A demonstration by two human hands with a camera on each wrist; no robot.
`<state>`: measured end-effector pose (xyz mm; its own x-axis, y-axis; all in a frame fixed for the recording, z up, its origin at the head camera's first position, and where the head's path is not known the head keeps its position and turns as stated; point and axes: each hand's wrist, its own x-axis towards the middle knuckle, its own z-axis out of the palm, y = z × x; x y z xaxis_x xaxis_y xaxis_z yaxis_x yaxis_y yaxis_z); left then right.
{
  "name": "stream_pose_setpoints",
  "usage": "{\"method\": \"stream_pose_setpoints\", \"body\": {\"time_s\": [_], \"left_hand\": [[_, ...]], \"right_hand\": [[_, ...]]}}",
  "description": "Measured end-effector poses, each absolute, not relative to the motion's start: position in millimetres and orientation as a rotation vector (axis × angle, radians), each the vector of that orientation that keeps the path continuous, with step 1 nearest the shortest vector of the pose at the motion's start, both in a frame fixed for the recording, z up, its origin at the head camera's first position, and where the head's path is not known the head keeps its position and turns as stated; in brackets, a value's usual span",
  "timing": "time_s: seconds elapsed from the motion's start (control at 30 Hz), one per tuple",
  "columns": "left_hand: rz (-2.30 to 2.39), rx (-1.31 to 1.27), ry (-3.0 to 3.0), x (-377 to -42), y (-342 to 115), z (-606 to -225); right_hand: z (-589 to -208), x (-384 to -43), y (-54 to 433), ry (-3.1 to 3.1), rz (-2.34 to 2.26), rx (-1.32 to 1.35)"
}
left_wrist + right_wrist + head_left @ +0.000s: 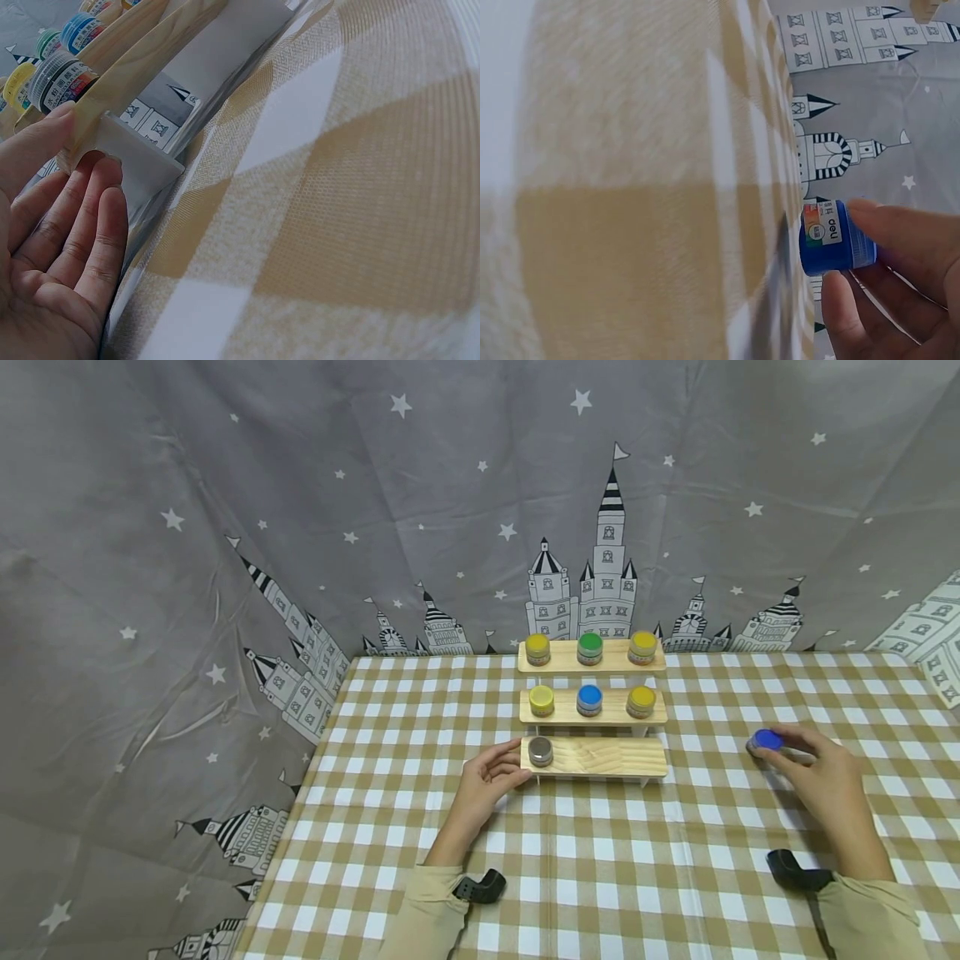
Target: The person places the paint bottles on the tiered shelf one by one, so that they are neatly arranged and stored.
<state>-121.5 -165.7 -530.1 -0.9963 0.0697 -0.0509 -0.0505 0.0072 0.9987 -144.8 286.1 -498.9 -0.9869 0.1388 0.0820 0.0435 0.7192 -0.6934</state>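
Note:
My left hand (487, 777) holds the left end of the lowest board of a three-tier wooden rack (600, 758). In the left wrist view the thumb lies at the board's edge, right by a dark-lidded paint jar (60, 81), with fingertips under the wood. Off to the right of the rack, my right hand (828, 777) pinches a dark blue paint jar (825, 236) between thumb and fingers. Its lid (767, 739) faces up, and its printed label shows in the right wrist view. The jar is close over the tablecloth.
On the middle board sit a pale yellow jar (542, 700), a blue jar (589, 700) and a yellow jar (641, 701). The top board carries a green jar (590, 648) between two yellow ones. A checked cloth (375, 877) covers the table; a grey castle-print curtain (450, 527) hangs behind.

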Motion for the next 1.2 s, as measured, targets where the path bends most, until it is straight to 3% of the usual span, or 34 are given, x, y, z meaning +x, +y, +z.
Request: {"method": "stream_pose_setpoints", "body": {"time_s": [0.73, 1.2], "left_hand": [[2.147, 0.01, 2.164, -121.6, -165.5, -530.5], [2.146, 0.016, 2.159, -121.4, -165.2, -529.1]], "right_hand": [[-464.0, -134.6, 260.7, -2.618, 1.316, 0.092], [-445.3, -127.9, 218.2, -2.579, 1.376, 0.376]]}}
